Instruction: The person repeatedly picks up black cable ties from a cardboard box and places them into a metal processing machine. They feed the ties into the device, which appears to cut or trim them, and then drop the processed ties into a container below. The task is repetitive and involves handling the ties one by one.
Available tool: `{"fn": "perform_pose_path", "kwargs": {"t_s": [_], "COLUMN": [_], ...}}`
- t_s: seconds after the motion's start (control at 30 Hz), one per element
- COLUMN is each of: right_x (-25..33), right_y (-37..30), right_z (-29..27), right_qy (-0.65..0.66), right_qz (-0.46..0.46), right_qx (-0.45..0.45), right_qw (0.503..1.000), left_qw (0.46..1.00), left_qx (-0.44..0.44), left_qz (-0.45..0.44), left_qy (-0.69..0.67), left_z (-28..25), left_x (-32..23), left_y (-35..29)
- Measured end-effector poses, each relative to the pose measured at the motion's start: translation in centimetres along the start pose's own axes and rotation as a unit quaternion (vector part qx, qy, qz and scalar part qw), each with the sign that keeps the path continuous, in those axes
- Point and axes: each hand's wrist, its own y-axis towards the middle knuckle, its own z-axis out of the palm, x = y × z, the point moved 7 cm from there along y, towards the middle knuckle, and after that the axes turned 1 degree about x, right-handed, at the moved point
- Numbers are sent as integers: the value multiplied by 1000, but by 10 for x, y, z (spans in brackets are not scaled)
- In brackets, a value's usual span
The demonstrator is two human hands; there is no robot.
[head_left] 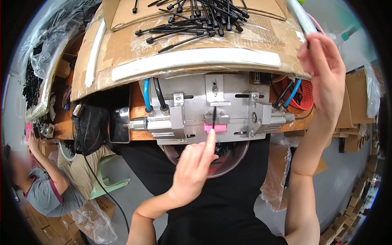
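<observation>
**Fingertip close to the clamp while a black piece sits in it**

The metal clamp machine is the landmark here. The left hand reaches up to its front edge, index finger straight and the other fingers curled, the fingertip touching a pink block at the machine's middle. A thin black plastic piece stands upright just above that block; whether the finger pinches it or only steadies it cannot be told. The right hand is raised well to the right of the machine, fingers loosely open, a small dark bit at its fingertips too small to identify.

Judged risks: if the 2 side cylinders close, the left fingertip could be caught. The piece could also tip out of its slot. More black pieces lie loose on the cardboard shelf above the machine and could slide down.
</observation>
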Motion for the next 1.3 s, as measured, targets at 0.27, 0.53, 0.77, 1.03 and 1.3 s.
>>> {"fn": "perform_pose_path", "kwargs": {"t_s": [0.27, 0.53, 0.77, 1.03, 1.3], "right_x": [8, -26, -52, -11, -22], "right_y": [-58, -169, -176, -109, 90], "right_z": [17, 114, 152, 126, 100], "right_qy": [63, -197, -206, -309, -447], "right_qz": [-8, -19, -28, -124, -170], "right_qx": [-75, 39, 108, 160, 168], "right_qw": [995, 979, 972, 929, 862], "left_qw": [992, 993, 986, 993, 980], "left_qx": [37, -71, -93, -59, -86], "left_qz": [-5, 8, 31, 25, 100], "left_qy": [119, 97, 136, 98, 148], "left_z": [34, -36, -54, -55, -54], "left_x": [-2, 5, 60, 58, 26], "left_y": [3, 77, 174, 166, 171]}}
